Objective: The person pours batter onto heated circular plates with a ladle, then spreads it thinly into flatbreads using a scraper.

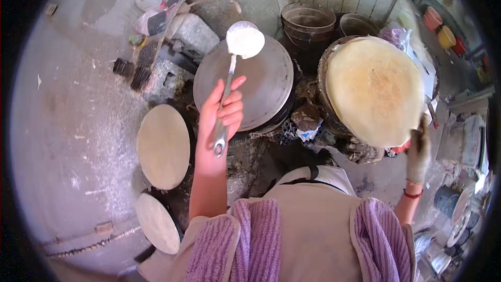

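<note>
My bare left hand (225, 111) grips the handle of a metal ladle (227, 86). White batter (245, 42) fills the ladle's bowl. Both are in front of a round, flat griddle (260, 86), over its far part in this view. At the right, a large pale round flatbread (373, 90), browned in the middle, lies over a wide round container (324, 74). My right hand (419, 152), in a soiled work glove, is at the flatbread's near right edge. Blur hides whether its fingers pinch that edge.
Two pale round discs (163, 147) lean to the left of the griddle. Behind it stand dark buckets (308, 17). Concrete blocks (191, 35) and a wooden plank (150, 53) lie at the back left. Between griddle and flatbread sits a dark lump (307, 117).
</note>
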`<move>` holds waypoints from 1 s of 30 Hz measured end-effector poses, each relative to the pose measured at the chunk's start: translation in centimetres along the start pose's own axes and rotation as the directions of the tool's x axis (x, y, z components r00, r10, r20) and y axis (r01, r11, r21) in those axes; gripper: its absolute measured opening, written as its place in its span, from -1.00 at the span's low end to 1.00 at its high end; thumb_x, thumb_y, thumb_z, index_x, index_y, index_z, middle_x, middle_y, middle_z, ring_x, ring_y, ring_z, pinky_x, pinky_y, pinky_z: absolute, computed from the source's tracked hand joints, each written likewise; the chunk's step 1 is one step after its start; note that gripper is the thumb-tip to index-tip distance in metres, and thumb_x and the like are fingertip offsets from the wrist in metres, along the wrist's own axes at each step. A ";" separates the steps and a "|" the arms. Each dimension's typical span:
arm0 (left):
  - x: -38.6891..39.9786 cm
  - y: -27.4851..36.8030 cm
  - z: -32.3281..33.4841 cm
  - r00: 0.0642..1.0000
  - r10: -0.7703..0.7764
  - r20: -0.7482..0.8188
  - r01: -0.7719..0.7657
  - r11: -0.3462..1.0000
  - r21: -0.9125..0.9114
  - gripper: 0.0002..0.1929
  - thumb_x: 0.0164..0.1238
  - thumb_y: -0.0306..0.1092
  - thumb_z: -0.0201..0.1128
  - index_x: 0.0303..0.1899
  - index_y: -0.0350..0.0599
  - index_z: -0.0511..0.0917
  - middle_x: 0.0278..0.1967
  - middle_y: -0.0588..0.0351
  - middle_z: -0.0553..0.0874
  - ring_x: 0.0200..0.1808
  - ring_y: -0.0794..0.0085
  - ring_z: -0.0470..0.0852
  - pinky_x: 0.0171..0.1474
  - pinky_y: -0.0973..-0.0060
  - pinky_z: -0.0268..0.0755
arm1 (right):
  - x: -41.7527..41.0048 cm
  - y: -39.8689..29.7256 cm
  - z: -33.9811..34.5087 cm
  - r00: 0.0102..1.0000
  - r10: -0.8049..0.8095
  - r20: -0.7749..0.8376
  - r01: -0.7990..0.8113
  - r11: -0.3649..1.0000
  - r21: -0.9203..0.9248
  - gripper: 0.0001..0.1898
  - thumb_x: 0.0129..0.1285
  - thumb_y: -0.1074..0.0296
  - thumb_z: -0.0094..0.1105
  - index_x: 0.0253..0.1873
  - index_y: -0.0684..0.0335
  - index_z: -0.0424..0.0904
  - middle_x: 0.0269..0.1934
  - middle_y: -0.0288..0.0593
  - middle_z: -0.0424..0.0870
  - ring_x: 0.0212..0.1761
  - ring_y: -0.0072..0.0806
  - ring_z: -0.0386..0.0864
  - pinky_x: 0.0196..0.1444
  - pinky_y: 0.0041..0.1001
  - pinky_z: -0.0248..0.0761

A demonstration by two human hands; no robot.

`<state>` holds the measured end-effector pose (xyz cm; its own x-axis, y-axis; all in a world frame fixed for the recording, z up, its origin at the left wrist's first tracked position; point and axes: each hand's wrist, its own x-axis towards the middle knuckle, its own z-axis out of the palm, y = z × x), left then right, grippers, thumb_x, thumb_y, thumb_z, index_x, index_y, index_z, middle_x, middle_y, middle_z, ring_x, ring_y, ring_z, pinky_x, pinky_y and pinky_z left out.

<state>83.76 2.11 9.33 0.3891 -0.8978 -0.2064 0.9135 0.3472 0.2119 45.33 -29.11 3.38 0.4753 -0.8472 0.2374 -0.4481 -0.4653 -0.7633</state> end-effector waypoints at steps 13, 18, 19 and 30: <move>8.3 2.7 -8.0 0.844 0.405 -0.351 -0.120 0.782 0.612 -0.65 0.43 -0.22 0.19 0.12 -0.14 0.41 -0.53 0.28 0.35 -0.67 0.62 0.31 -0.64 0.60 0.16 | -4.7 -12.3 22.6 0.845 0.067 0.531 0.108 0.951 -0.291 -0.72 0.31 0.20 0.16 0.07 0.09 0.56 -0.20 0.21 0.61 -0.20 0.09 0.63 -0.18 -0.07 0.51; 3.9 6.5 -11.4 0.479 0.852 -0.213 -0.360 0.412 0.837 -0.67 0.37 -0.37 0.24 0.10 -0.20 0.42 -0.53 0.26 0.38 -0.68 0.65 0.33 -0.66 0.59 0.12 | -1.7 -15.8 30.1 0.807 -0.100 0.582 0.234 0.959 -0.160 -0.60 0.33 0.20 0.06 0.21 0.19 0.41 -0.15 0.26 0.62 -0.11 0.13 0.61 -0.09 -0.06 0.49; 2.5 6.4 -11.5 0.476 0.853 -0.214 -0.368 0.415 0.832 -0.67 0.37 -0.37 0.24 0.10 -0.20 0.42 -0.53 0.26 0.38 -0.68 0.65 0.33 -0.66 0.59 0.12 | -0.6 -16.8 31.5 0.798 -0.151 0.584 0.271 0.955 -0.124 -0.61 0.32 0.22 0.05 0.19 0.24 0.43 -0.14 0.26 0.64 -0.10 0.13 0.60 -0.06 -0.06 0.48; -21.9 2.8 -13.0 0.342 0.880 -0.329 -0.356 0.445 0.822 -0.64 0.54 -0.32 -0.01 0.26 -0.18 0.38 -0.62 0.32 0.32 -0.74 0.69 0.20 -0.70 0.65 0.03 | -0.7 -16.8 32.9 0.845 -0.112 0.523 0.061 0.991 0.115 -0.51 0.27 0.26 0.19 0.28 0.28 0.45 0.09 0.10 0.62 0.18 -0.21 0.57 0.21 -0.41 0.39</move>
<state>79.40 26.25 2.00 0.9761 0.0882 -0.1985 0.1709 0.2517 0.9526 77.49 -12.27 -3.73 0.8480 -0.5293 -0.0278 -0.3283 -0.4833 -0.8116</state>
